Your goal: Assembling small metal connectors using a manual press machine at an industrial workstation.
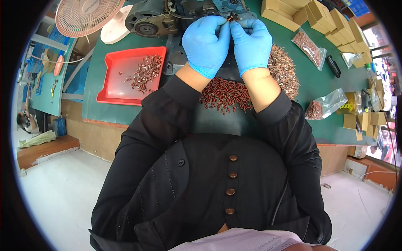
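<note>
Pinching one small reddish part (230, 18) between the fingertips of both gloved hands, left hand (206, 42) and right hand (251, 44) pressed close together, right at the mouth of the dark metal machine (155, 19) at the far edge of the green table (318, 79). Fingers curled in, not spread; thumbs and forefingers meeting on the part.

Judging progress from the lie of things: seemingly well short of the end. Sitting in the red tray (113, 90) on the left, a modest scatter of parts (144, 73), probably the done ones. Lying between the forearms, a much bigger heap (226, 95) of short red-brown pieces, and spreading to the right of it a bristly pile (284, 69) with thin wire legs sticking out. Waiting further right, two clear bags (310, 46) (323, 104) holding more of the same. Cannot tell which pile is feeding the hands.

Looking at surfaces: thin, smooth blue gloves, stretched tight; matte black sleeves (167, 108); hard glossy plastic for the tray, with a raised rim; tiny cylindrical, shiny parts. Stacking up at the far right, plain cardboard boxes (331, 19), flat-sided and dull. Standing at the far left, a pink fan (88, 14) with a round wire grille.
</note>
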Demonstrator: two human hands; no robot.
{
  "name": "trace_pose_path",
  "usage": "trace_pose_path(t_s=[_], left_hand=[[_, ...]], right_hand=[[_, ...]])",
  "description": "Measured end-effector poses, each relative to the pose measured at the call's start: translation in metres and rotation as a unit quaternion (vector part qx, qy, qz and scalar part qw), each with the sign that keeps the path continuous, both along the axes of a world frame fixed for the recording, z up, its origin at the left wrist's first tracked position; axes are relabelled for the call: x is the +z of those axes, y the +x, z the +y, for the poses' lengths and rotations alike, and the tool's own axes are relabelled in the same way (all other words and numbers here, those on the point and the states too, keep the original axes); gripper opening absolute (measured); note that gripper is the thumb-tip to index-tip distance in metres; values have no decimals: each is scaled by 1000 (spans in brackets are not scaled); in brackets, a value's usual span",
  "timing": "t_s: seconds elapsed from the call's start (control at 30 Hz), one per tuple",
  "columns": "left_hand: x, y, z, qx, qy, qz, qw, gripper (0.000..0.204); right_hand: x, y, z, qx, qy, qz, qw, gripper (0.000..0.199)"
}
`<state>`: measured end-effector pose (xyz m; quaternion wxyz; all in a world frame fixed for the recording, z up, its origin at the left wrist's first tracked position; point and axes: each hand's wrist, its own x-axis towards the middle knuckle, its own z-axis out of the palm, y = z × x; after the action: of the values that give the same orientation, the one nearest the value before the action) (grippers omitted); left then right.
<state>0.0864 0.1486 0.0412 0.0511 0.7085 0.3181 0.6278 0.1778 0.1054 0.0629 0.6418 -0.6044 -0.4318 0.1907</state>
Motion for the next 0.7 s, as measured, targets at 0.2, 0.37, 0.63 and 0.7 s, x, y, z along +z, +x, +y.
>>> trace_pose_path(t_s=[0.2,0.37,0.63,0.7], left_hand=[[6,2,-6,-7,-5,-12,1000,7],[14,-13,-28,-13,-45,16,999,4],[15,-94,-110,-151,-291,-59,943,9],[12,-116,-121,-238,-394,-141,877,13]], right_hand=[[-1,2,-11,29,7,16,999,13],[-2,13,-57,113,-41,74,990,14],[-36,101,-151,92,-147,66,983,11],[-44,107,-172,93,-170,55,979,12]])
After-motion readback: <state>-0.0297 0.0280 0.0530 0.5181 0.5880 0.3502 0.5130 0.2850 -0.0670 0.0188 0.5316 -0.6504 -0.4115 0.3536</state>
